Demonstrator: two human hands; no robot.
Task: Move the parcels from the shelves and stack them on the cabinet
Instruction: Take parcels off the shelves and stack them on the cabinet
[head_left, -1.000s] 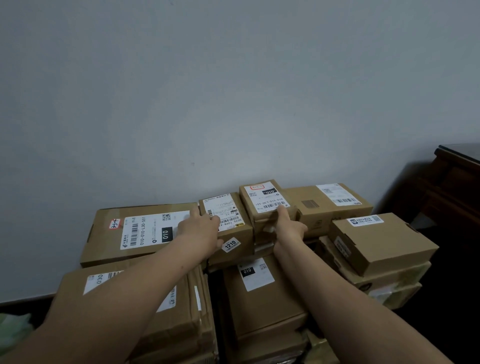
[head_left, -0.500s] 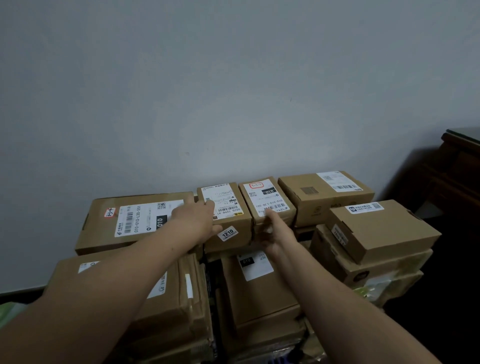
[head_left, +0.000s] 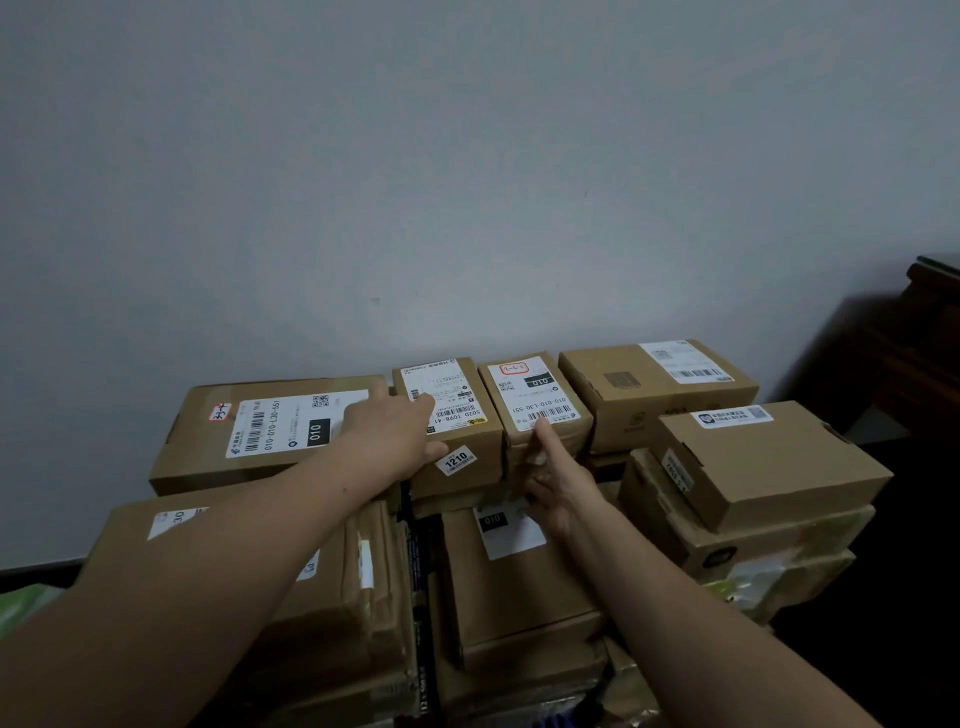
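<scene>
Brown cardboard parcels with white labels are piled against a grey wall. In the top back row two small ones stand side by side: the 1210 parcel (head_left: 460, 402) and, to its right, a parcel with a red-marked label (head_left: 532, 397). My left hand (head_left: 395, 441) lies over the 1210 parcel's near left corner, fingers on its top label and thumb on its front face. My right hand (head_left: 558, 483) is lower. Its index fingertip touches the front top edge of the red-marked parcel and its other fingers are loosely curled.
A long flat parcel (head_left: 270, 426) lies left of the pair and a bigger box (head_left: 649, 389) lies to their right. A lidded box (head_left: 769, 462) tops the right stack. More parcels (head_left: 514, 587) lie under my arms. Dark wooden furniture (head_left: 930, 332) stands at the far right.
Both small parcels have gone back toward the wall. My right hand has slid down off the red-marked parcel to a fingertip touch. My left hand stays on the 1210 parcel.
</scene>
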